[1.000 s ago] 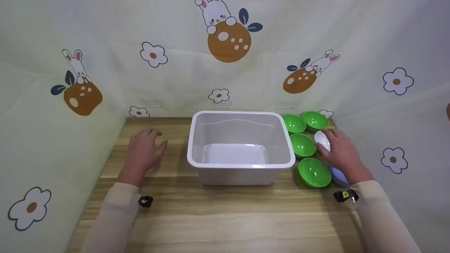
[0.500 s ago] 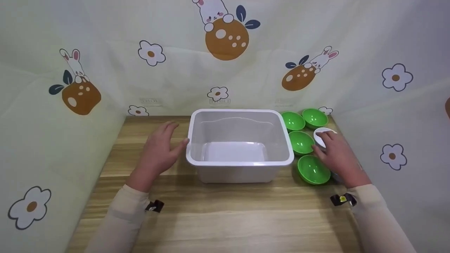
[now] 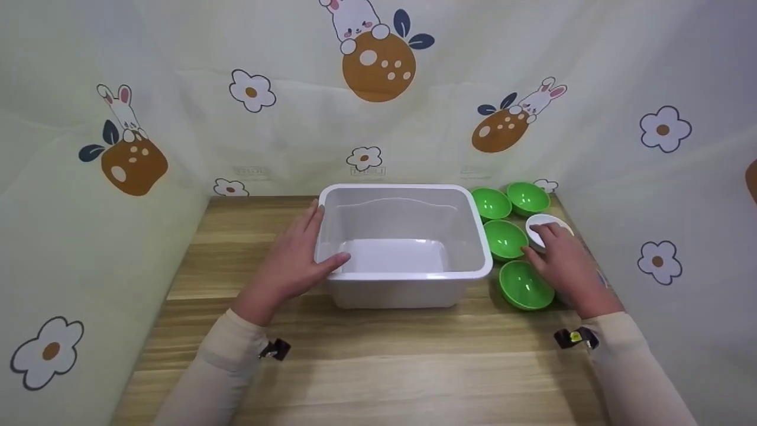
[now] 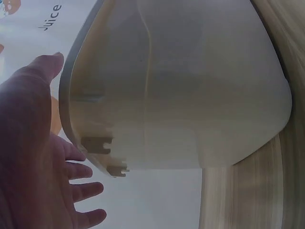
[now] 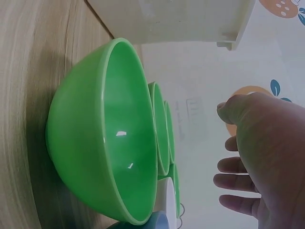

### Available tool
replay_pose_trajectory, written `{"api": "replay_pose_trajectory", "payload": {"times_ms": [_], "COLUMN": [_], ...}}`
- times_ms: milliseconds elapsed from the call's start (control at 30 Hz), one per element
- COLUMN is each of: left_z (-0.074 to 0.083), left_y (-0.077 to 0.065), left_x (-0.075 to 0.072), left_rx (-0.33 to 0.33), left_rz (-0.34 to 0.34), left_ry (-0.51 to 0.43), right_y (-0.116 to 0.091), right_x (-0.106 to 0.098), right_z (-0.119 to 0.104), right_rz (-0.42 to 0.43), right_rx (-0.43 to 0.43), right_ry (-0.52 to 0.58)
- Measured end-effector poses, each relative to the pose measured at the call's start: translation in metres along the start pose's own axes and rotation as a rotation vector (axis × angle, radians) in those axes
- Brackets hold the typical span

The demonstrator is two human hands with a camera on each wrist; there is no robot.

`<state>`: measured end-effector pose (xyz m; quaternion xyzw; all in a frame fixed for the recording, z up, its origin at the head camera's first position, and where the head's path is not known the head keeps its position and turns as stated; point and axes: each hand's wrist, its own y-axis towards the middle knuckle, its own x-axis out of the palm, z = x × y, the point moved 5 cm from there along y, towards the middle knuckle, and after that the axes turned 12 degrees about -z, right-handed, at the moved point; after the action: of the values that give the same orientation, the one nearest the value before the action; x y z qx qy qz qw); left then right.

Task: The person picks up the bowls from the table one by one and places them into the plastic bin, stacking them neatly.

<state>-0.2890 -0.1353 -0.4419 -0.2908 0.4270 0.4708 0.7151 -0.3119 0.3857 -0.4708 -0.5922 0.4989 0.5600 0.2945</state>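
L hand (image 3: pixel 290 260) wide at white boxy plastic tub (image 3: pixel 396 293); R hand (image 3: pixel 566 263) loose, empty over white plastic bowl (image 3: pixel 542 219) (prob. light, slick): pinch rim.

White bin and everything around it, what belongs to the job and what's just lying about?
Likely the job: white bin, at the left hand; white bowl, under the right hand; four green bowls; perhaps the bluish item, mostly hidden.
Just there: patterned sheet, wooden tabletop.
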Motion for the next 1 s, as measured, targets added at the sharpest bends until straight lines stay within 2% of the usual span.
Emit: {"api": "replay_pose_trajectory", "payload": {"times_ms": [300,633,867,1000], "left_z": [0.001,0.005,0.005,0.006], "left_y": [0.003,0.006,0.005,0.006], "left_x": [0.009,0.011,0.01,0.009], "left_rx": [-0.009,-0.006,-0.023,-0.024], "left_rz": [-0.061,-0.082,-0.102,-0.111], "left_ry": [0.031,0.051,0.067,0.065], "right_y": [0.0,-0.004,-0.009,-0.014], "right_x": [0.001,-0.001,0.001,-0.001], "right_z": [-0.002,-0.002,0.004,0.011], "right_rz": [-0.011,-0.04,-0.109,-0.12], "right_rx": [-0.004,0.028,0.096,0.116], "right_ry": [0.014,0.03,0.12,0.176]}}
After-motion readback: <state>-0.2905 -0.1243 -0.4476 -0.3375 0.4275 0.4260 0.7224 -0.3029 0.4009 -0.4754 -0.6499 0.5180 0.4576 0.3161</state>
